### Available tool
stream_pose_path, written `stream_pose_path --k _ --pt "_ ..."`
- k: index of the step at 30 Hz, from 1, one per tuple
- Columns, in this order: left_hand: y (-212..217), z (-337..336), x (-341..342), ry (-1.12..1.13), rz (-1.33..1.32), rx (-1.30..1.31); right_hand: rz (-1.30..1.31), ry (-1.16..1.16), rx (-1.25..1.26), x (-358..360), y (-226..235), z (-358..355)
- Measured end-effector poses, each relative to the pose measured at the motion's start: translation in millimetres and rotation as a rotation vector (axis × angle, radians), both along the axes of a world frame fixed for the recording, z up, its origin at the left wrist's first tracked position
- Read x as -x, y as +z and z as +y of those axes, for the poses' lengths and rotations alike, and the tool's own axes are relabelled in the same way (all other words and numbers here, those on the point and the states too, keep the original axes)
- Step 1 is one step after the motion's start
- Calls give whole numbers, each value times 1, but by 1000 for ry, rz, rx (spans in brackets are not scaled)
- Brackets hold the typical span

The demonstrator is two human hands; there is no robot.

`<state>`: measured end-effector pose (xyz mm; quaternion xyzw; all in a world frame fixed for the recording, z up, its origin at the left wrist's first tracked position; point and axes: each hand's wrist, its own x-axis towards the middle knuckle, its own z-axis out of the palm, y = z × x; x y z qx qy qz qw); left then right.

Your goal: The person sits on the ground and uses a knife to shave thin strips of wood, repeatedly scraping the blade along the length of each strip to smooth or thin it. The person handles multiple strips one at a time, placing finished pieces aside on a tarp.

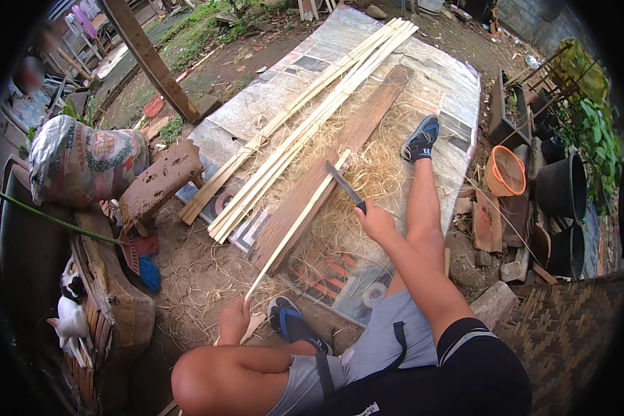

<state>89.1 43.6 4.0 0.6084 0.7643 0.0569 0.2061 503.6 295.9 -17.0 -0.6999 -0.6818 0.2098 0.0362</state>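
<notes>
Two-handed hold: left hand (pixel 234 320), low, just past the bent knee (pixel 194 380), closed round a pale strip (pixel 299 223); right hand (pixel 378 223), arm (pixel 423 267) extended, clenched on a knife (pixel 344 185) by its handle, blade across the strip, which lies along a brown plank (pixel 374 114). Beneath: printed sheet (pixel 451 76), curly shavings (pixel 374 173). Dirt yard (pixel 453 38) around; orange bucket (pixel 505 170) right.

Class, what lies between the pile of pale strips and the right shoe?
In the head view, the brown plank and curly shavings lie between the pile of pale strips and the right shoe.
</notes>
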Motion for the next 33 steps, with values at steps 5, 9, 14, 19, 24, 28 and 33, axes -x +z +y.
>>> stream_pose_path --k 5,9,14,19,24,28,33 --pt "-12 17 20 36 -257 165 207 269 77 63 24 -43" --pt "-1 29 32 334 -883 666 65 754 121 91 58 -109" --pt "31 3 32 355 -797 610 177 334 -52 57 1 -46" --pt "23 -16 57 352 -773 552 143 794 -111 73 26 -83" --pt "12 -37 66 264 -710 474 169 190 -50 37 -2 -27" --pt "38 -48 68 309 -669 560 81 699 -43 51 15 -68" --pt "35 -61 88 338 -762 586 106 309 -11 40 -9 -28"
